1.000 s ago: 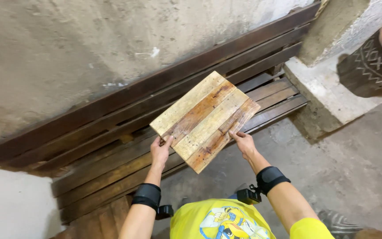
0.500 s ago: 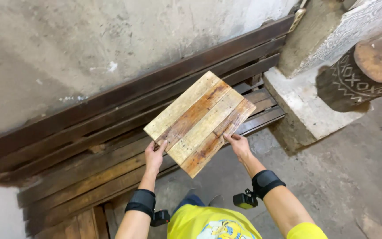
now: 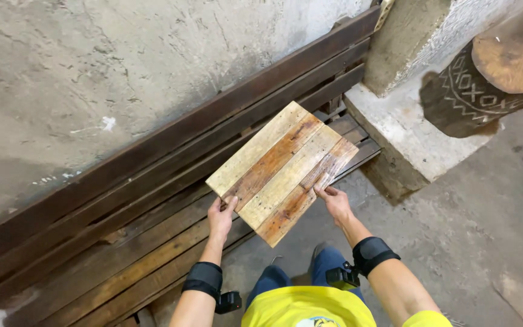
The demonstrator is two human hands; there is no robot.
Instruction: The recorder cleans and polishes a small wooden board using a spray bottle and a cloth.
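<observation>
Panel — wooden, slatted | left hand gripping edge | right hand gripping edge

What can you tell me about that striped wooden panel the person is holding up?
The wooden panel is a flat rectangle made of four planks joined edge to edge, alternating pale yellow and reddish brown, with worn, stained faces. It is held off the ground, turned diagonally, face toward the camera. The left hand grips its lower left edge, thumb on the face; the right hand holds its lower right edge. Behind it lie dark long boards stacked against a rough concrete wall; the panel looks clear of them.
</observation>
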